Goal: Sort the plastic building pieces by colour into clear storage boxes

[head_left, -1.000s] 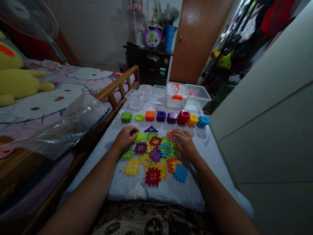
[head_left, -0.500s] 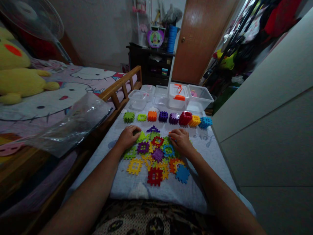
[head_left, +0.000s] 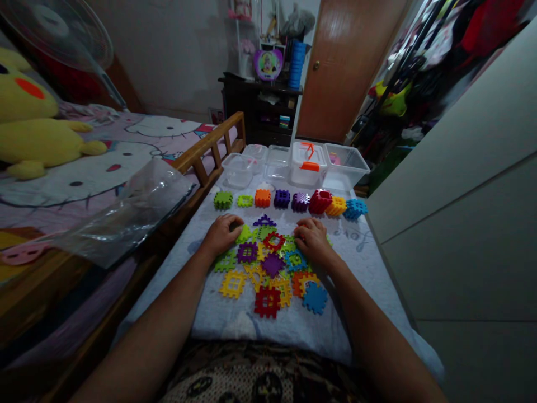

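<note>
A loose pile of flat, notched plastic building pieces lies on the cloth before me, with a purple square (head_left: 273,265) near its middle. My left hand (head_left: 223,234) rests at the pile's left edge, fingers loosely curved with a gap to the thumb, beside a lime green piece (head_left: 244,234). At the right edge, my right hand (head_left: 312,239) has its fingers bent down around a small orange piece (head_left: 302,240), mostly hidden by them. Close to that hand lies a blue frame piece (head_left: 296,260). A red window piece (head_left: 267,302) and a yellow window piece (head_left: 232,284) lie nearest me.
Behind the pile runs a row of colour-sorted stacks, among them green (head_left: 223,200), orange (head_left: 263,197) and red (head_left: 320,202). Clear plastic boxes (head_left: 238,170) and a lidded box (head_left: 308,168) stand farther back. A wooden bed rail (head_left: 210,146) borders the left; a pale cabinet (head_left: 470,184) the right.
My right hand has shifted slightly right, and the orange piece shows less beyond its fingertips. The left hand stays beside the lime piece. The whole view has moved a little.
</note>
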